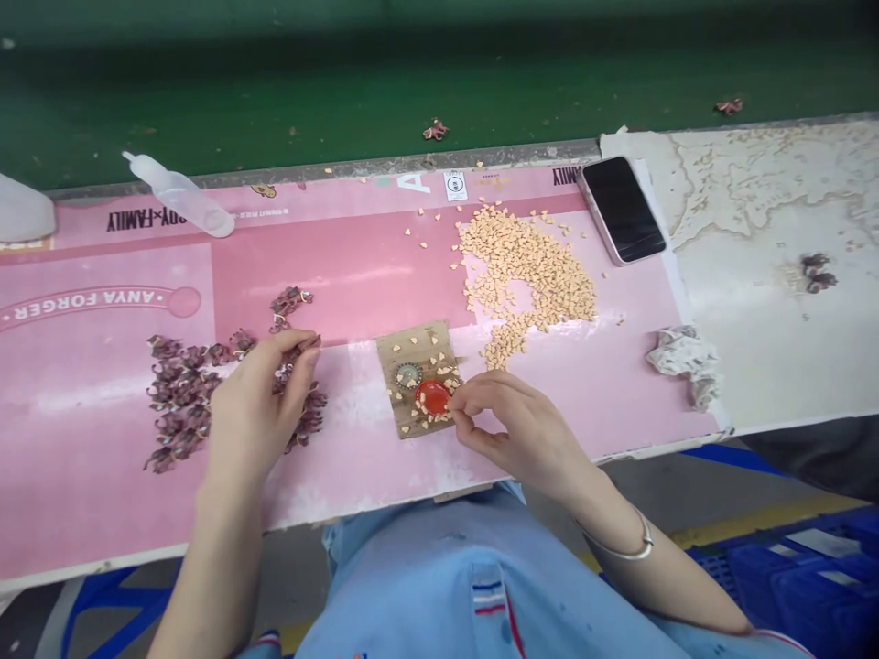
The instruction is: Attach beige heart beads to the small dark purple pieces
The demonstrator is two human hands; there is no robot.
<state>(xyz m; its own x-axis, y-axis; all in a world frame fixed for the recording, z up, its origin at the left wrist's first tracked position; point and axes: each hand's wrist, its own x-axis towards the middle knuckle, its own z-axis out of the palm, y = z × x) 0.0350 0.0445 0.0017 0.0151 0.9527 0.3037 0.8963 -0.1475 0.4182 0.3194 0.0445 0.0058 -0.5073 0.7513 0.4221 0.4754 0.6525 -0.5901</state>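
Observation:
My left hand (257,398) is closed in a pinch on a small dark purple piece (314,341), above the right side of a cluster of similar purple pieces (182,394). My right hand (515,421) has thumb and forefinger pinched together at the right rim of a shallow red dish (432,397); what sits between the fingertips is too small to make out. The dish rests on a brown board (412,343), beside a ridged metal bottle cap (408,375). Tiny beige heart-shaped pieces lie scattered on the board.
Beyond my right hand spreads a heap of beige pieces (528,261). A phone (623,210), a crumpled white tissue (687,361) and a translucent squeeze bottle (182,195) lie on the pink printed sheet (343,458). A green surface (309,119) runs along the back.

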